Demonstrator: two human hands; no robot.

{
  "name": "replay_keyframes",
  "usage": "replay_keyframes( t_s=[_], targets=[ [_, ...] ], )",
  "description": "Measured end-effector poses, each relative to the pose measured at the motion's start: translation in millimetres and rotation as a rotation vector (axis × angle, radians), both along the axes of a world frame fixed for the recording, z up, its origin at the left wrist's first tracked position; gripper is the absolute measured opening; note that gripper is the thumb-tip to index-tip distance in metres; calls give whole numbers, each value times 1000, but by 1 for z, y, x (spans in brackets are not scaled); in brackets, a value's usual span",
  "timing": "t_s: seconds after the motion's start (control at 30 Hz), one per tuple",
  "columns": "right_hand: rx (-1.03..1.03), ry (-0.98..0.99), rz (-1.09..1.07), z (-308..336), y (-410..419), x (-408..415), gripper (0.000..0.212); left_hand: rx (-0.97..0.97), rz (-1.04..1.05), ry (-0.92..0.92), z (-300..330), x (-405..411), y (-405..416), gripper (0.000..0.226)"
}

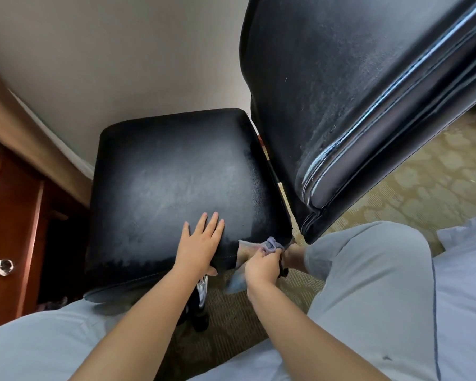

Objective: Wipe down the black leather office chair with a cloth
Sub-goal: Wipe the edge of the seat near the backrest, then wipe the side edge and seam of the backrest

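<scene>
Black leather office chair fills the middle of my view, seat on the left and tall backrest rising at upper right, with a narrow gap between the two. Around it I see a patterned beige carpet, a reddish wooden door with a silver lever handle at far left, and a pale wall behind. My grey-trousered knees frame the bottom — the right one sits close under the backrest's lower edge. My left hand lies flat on the seat's near edge, fingers straight and spread. My right hand grips a bunched lavender cloth at the seat's near right corner. The leather looks worn — a dull greyish haze across the seat's centre, glossy piping along the backrest edge.
</scene>
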State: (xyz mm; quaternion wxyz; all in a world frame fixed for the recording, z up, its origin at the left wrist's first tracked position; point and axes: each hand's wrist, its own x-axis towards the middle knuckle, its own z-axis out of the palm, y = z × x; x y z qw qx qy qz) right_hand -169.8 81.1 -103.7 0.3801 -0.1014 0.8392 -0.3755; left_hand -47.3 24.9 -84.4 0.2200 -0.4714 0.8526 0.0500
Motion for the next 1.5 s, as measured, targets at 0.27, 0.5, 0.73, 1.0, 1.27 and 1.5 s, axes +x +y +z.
replay_keyframes(
  t_s=[0.27, 0.5, 0.73, 1.0, 1.27, 1.5],
  targets=[
    [-138, 66, -213, 22, 2, -19, 40, 41, 159, 266, 7, -34, 27, 82],
    [-235, -61, -17, 46, 5, -40, 20, -12, 869, 906, 7, -33, 55, 31],
    [-373, -690, -118, 66, 0, -21, 19, 801, 1493, 1338, 16, -48, 59, 37],
    [-419, -840, -155, 66, -14, -27, 29, 999, 1656, 1612, 24, -43, 62, 36],
    [-373, -414, -110, 50, -10, -27, 22, 1057, 1557, 2081, 30, -33, 57, 40],
    [-311, -399, -142, 51, -10, -28, 30, 887, 1211, 1717, 29, -38, 59, 48]
  ],
)
